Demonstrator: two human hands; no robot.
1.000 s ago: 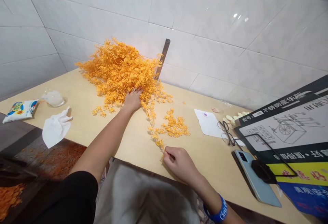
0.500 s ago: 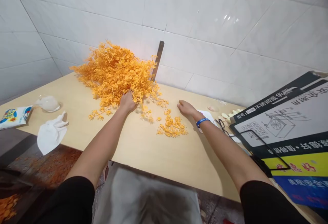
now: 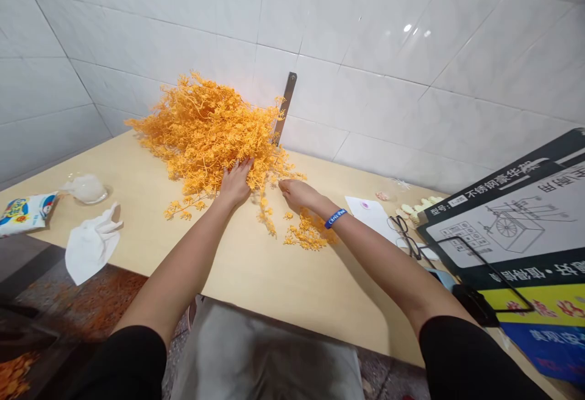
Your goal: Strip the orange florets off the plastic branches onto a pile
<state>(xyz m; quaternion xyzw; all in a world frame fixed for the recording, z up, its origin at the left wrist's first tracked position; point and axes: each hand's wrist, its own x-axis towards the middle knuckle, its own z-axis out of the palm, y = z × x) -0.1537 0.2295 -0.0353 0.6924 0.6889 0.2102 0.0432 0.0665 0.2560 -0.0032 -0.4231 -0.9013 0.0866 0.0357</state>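
Observation:
A large heap of orange dried flower sprigs (image 3: pixel 205 125) lies on the table against the tiled wall. My left hand (image 3: pixel 235 185) presses on the front of the heap with its fingers stretched out and slightly apart; the fingertips touch the sprigs. Just right of the heap's loose lower edge is my right hand (image 3: pixel 299 196). Its fingers are curled together by the thin sprigs there, and what they pinch, if anything, is hidden. A small separate pile of orange sprigs (image 3: pixel 311 232) lies below the right hand, partly covered by it. One sprig (image 3: pixel 265 214) trails between the hands.
A dark metal bar (image 3: pixel 285 107) leans on the wall behind the heap. To the left lie a printed packet (image 3: pixel 28 214), a clear plastic item (image 3: pixel 86 188) and a white cloth-like piece (image 3: pixel 92 244). At right are paper (image 3: pixel 372 216), eyeglasses (image 3: pixel 404 235) and a large printed carton (image 3: pixel 516 217).
My right hand has moved left from beside the small pile to the heap's right edge. My left hand has shifted slightly right, and its fingers now show on top of the sprigs.

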